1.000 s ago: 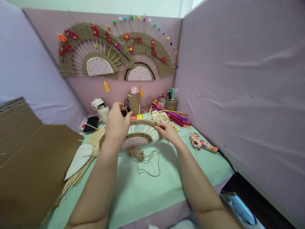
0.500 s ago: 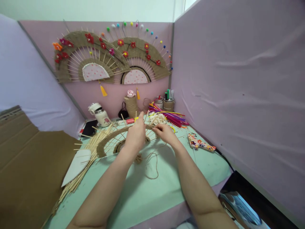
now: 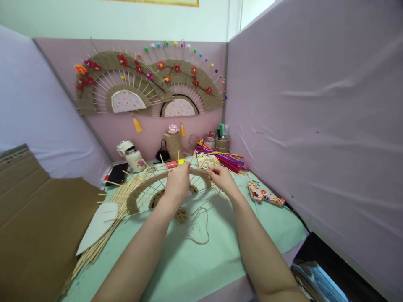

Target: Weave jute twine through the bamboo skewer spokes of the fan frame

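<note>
A fan-shaped frame (image 3: 138,193) of thin sticks with a brown, twine-covered outer arc stands tilted over the table. My left hand (image 3: 178,183) is closed over the upper middle of this arc, hiding part of it and of the smaller inner half-ring (image 3: 154,198). At the arc's right end, my right hand (image 3: 223,180) is pinched, with thumb and forefinger together on what looks like the twine (image 3: 208,228). The pinched bit itself is mostly hidden. A small twine bundle (image 3: 181,215) lies below the frame, its loose strand looping over the green cloth.
Loose sticks (image 3: 94,243), a white card piece (image 3: 97,226) and brown cardboard (image 3: 47,235) lie left. Behind are a bottle (image 3: 134,158), a twine spool (image 3: 174,144) and pipe cleaners (image 3: 228,160). A floral-patterned object (image 3: 264,195) lies right. Two finished fans (image 3: 126,100) hang behind.
My left hand's raised fingers have folded down over the arc. My right hand stays pinched near the arc's right end, shifted slightly right. The camera view has tilted up a little.
</note>
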Demonstrator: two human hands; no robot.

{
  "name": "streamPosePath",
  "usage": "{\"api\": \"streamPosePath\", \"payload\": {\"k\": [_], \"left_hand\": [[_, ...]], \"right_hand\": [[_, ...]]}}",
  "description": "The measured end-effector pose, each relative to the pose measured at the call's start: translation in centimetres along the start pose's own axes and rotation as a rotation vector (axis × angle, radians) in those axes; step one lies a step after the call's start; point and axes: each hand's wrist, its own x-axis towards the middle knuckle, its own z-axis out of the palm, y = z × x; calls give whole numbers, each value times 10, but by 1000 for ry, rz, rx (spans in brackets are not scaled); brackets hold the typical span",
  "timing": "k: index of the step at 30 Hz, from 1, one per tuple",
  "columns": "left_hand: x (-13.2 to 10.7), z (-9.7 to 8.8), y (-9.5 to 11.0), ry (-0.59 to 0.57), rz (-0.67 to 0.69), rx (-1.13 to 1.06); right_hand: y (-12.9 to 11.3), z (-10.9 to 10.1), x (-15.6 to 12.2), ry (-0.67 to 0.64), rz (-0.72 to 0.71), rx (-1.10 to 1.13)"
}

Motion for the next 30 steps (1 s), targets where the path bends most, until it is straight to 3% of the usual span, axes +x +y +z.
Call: {"api": "streamPosePath", "payload": {"k": [6, 15, 21, 25, 30], "left_hand": [[-1, -1, -1, -34, -4, -74], [-1, 0, 0, 28, -15, -117], [0, 3, -4, 40, -11, -110], [0, 3, -5, 43, -11, -107], [1, 3, -5, 50, -8, -113]], "right_hand": [[-2, -1, 0, 85, 26, 173], [-4, -1, -1, 32, 94, 225], [-7, -14, 2, -97, 291, 880], [-5, -19, 7, 55, 295, 1163], [-11, -21, 7, 200, 239, 1230]]}}
